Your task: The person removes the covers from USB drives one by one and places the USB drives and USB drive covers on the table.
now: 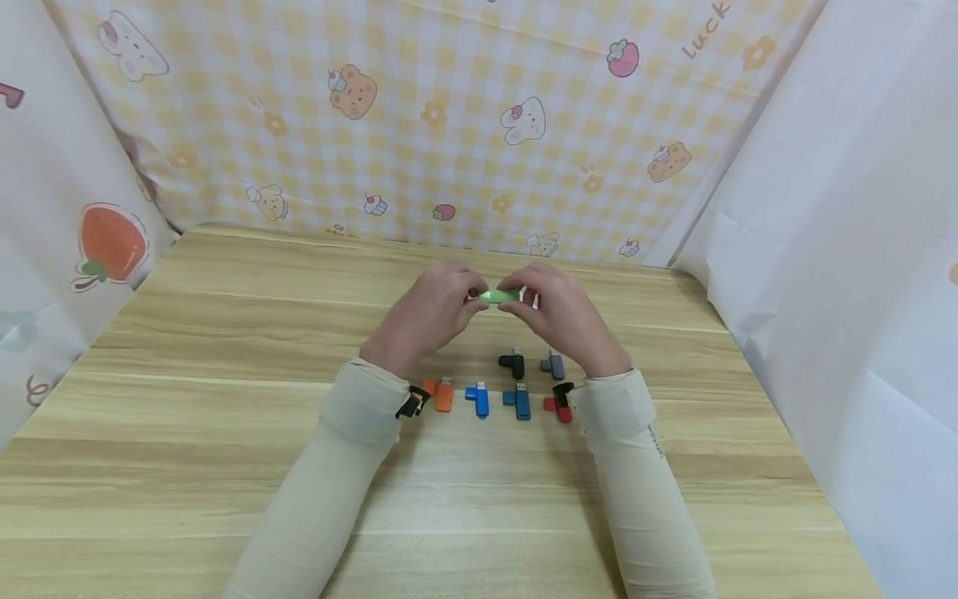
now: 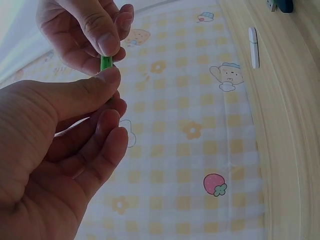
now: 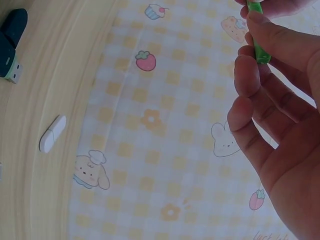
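Both hands meet above the far part of the table and hold a slim green USB stick [image 1: 499, 295] between them. My left hand [image 1: 427, 316] pinches its left end between thumb and fingers. At the other end, the thumb and fingers of my right hand [image 1: 561, 316] grip it. In the left wrist view, only a short green piece shows between the two thumbs; the right wrist view shows one squared green end past the right thumb. Whether its cap is on or off, I cannot tell.
Nearer than the hands lie several uncapped USB sticks with caps beside them: black [image 1: 517, 366], grey [image 1: 557, 366], orange [image 1: 444, 396], blue [image 1: 482, 403], teal [image 1: 522, 404] and red [image 1: 565, 413]. A white capped stick [image 2: 254, 47] lies near the table's far edge, before a checked cloth [image 1: 479, 166].
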Motion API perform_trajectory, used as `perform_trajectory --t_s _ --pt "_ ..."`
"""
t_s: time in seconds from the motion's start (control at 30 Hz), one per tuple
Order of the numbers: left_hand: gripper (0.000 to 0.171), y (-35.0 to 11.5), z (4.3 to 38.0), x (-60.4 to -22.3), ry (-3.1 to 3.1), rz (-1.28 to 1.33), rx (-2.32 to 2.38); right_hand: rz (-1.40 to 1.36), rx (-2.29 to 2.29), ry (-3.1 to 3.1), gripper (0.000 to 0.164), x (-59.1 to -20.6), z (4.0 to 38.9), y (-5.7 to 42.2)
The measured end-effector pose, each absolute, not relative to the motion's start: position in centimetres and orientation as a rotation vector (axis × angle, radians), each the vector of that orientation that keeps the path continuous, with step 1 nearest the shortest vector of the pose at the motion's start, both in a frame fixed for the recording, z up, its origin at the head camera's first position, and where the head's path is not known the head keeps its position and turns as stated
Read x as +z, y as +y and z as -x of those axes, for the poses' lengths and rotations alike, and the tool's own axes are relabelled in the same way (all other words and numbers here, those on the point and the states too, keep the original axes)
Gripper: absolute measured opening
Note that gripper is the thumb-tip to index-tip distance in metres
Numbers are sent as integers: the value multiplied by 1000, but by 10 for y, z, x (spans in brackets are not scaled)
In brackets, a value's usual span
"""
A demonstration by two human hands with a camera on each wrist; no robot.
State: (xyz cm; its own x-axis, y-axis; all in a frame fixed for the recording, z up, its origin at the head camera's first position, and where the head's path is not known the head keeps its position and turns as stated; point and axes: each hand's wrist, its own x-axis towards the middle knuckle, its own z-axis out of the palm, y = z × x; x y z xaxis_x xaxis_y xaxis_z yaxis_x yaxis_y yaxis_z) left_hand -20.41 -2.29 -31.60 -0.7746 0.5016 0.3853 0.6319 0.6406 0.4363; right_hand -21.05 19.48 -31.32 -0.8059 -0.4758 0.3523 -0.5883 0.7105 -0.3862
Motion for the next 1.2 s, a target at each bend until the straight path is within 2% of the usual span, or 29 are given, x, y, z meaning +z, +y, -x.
perform_trajectory --t_s 1.2 --pt "18 -25 203 -313 -2616 944 -812 -864 767 -2681 20 -312 211 196"
